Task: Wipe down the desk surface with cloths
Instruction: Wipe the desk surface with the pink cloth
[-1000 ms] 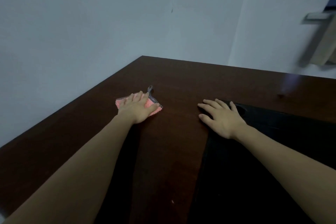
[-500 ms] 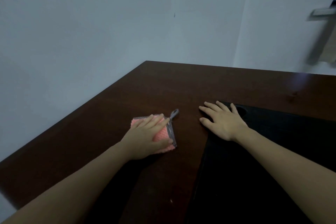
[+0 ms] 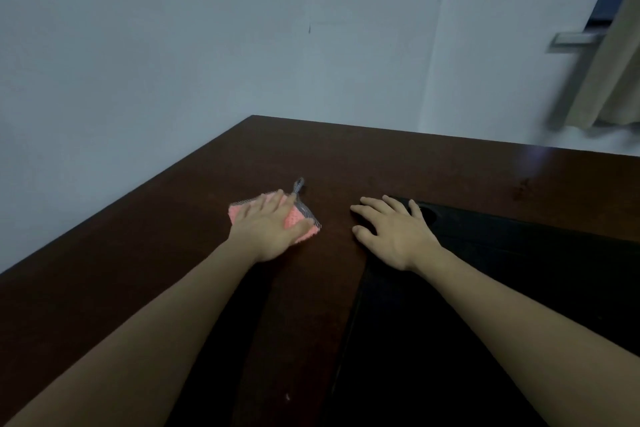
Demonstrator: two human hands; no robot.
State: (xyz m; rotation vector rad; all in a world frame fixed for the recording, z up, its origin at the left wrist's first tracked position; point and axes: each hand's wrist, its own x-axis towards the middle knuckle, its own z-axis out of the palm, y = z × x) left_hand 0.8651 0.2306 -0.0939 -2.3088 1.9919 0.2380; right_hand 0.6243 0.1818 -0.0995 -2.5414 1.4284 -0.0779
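Left hand: the left hand (image 3: 268, 232) lies flat, palm down, on the pink cloth (image 3: 300, 224), just left of the middle of the frame; its fingers are straight and close together, pointing toward the far wall, and they press the cloth rather than curl round it.
Cloth: a small pink knitted square with a grey patterned edge, lying flat on the worktop (image 3: 138, 253); most of it is hidden under the hand, with pink showing at its left corner and along its right side.
Loop: a grey hanging loop (image 3: 298, 185) sticks out from the cloth's far corner, just past the fingertips, and lies on the wood.
Right hand: the right hand (image 3: 394, 234) rests palm down near the middle of the frame, fingers loosely spread and straight, holding nothing; its fingertips lie on the brown wood, while its heel lies over the edge of the black mat (image 3: 519, 288).
Gap: the two hands are near each other but apart, with a strip of bare wood between them.
Worktop: dark brown wood, running from the lower left of the frame up to a far corner against the wall.
Mat: a black sheet covering the lower right of the worktop.
Wall: a pale wall (image 3: 173, 45) fills the upper half of the frame.
Curtain: a beige curtain (image 3: 609, 80) hangs at the upper right edge, blurred.
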